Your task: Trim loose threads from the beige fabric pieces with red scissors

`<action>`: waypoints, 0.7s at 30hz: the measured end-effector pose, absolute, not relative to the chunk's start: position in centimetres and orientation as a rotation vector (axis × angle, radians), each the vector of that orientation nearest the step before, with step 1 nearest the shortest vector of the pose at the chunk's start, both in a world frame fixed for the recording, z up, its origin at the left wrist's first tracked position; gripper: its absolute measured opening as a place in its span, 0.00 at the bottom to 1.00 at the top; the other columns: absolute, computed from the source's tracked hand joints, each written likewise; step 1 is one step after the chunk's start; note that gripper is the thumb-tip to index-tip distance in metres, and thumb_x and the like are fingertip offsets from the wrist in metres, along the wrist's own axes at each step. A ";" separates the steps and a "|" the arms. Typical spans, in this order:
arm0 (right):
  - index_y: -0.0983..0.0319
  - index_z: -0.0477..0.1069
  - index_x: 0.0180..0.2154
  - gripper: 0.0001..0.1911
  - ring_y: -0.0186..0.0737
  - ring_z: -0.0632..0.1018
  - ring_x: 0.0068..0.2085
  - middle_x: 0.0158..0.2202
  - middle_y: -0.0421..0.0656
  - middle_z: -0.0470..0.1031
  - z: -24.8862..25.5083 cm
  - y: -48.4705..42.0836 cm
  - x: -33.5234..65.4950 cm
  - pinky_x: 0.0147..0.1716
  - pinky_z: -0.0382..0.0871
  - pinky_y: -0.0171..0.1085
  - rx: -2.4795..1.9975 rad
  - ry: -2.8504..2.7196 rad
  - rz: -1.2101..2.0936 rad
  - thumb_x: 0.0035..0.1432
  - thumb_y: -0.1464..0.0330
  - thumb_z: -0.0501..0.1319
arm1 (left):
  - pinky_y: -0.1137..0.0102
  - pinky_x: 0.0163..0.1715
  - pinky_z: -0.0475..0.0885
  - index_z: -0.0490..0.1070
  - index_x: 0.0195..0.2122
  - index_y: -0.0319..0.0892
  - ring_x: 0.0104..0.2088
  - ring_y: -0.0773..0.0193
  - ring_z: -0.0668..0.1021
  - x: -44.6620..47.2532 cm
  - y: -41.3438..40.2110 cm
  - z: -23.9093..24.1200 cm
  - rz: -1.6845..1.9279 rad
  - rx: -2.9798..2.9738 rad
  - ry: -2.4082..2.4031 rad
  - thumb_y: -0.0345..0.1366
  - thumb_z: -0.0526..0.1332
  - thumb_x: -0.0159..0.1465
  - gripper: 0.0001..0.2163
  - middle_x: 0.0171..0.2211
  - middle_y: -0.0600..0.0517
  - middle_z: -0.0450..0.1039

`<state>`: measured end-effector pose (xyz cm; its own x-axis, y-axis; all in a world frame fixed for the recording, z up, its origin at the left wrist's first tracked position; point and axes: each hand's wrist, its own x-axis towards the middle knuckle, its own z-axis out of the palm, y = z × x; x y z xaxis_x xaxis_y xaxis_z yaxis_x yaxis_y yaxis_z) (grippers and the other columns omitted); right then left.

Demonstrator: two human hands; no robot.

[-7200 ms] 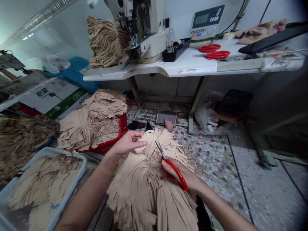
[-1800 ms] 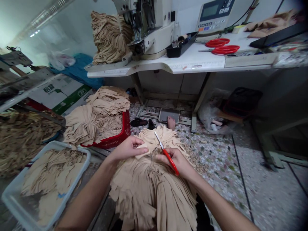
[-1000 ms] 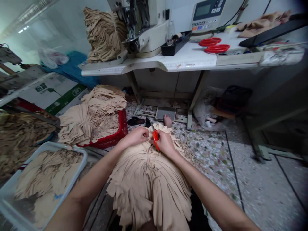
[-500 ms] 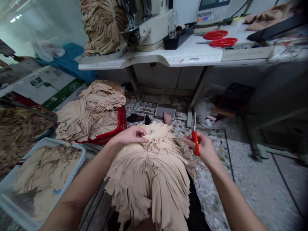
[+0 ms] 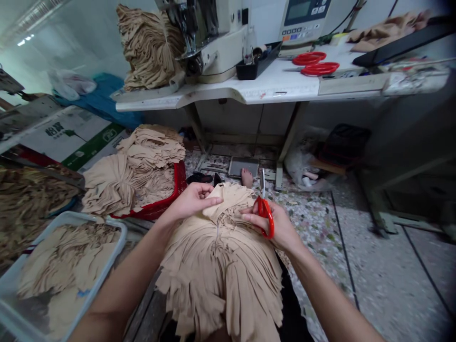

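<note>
A thick bundle of beige fabric pieces [image 5: 221, 266] lies draped over my lap. My left hand [image 5: 194, 199] is closed on the top piece near the far end of the bundle, thumb and fingers pinching the cloth. My right hand [image 5: 278, 225] is closed around red-handled scissors [image 5: 265, 213], whose blades point up and away. The scissors sit just right of the pinched fabric, with the fingertips touching the bundle's top.
A red basket [image 5: 171, 199] heaped with beige pieces stands to the left, and a grey tray [image 5: 114, 247] of more pieces sits nearer. Ahead is a white sewing table [image 5: 270, 85] with a sewing machine [image 5: 210, 42] and red scissors [image 5: 313, 64]. Speckled floor lies to the right.
My right hand has come back in from the right with the scissors, now beside the top of the bundle. My left hand keeps its pinch on the top piece.
</note>
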<state>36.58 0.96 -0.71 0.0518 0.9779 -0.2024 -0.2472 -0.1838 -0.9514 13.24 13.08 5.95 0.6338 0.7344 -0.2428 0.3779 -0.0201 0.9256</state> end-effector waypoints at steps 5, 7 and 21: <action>0.60 0.68 0.31 0.24 0.47 0.81 0.39 0.42 0.49 0.82 0.3 2.4 34.4 0.39 0.76 0.41 -1.152 -0.964 1.277 0.42 0.57 0.79 | 0.76 0.25 0.60 0.75 0.31 0.35 0.25 0.70 0.68 13.3 11.4 5.3 0.274 1.559 0.838 0.46 0.72 0.58 0.17 0.26 0.55 0.69; 0.59 0.68 0.31 0.24 0.45 0.81 0.37 0.39 0.48 0.82 0.6 2.8 33.6 0.37 0.75 0.40 -1.140 -0.987 1.246 0.42 0.56 0.79 | 0.75 0.26 0.61 0.74 0.30 0.35 0.26 0.69 0.69 13.6 10.8 4.7 0.301 1.518 0.835 0.44 0.74 0.55 0.16 0.26 0.55 0.69; 0.58 0.63 0.29 0.23 0.36 0.67 0.25 0.23 0.36 0.64 -1.0 -0.5 34.7 0.24 0.62 0.35 -1.300 -1.235 1.370 0.58 0.49 0.68 | 0.75 0.29 0.68 0.81 0.37 0.34 0.28 0.67 0.76 13.0 12.2 4.5 0.394 1.297 0.943 0.43 0.76 0.53 0.17 0.32 0.48 0.80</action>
<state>34.71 -0.55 -1.04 -0.0914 0.9848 -0.1476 0.0454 -0.1440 -0.9885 12.98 12.17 4.47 0.5860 0.7224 -0.3671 0.2470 0.2722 0.9300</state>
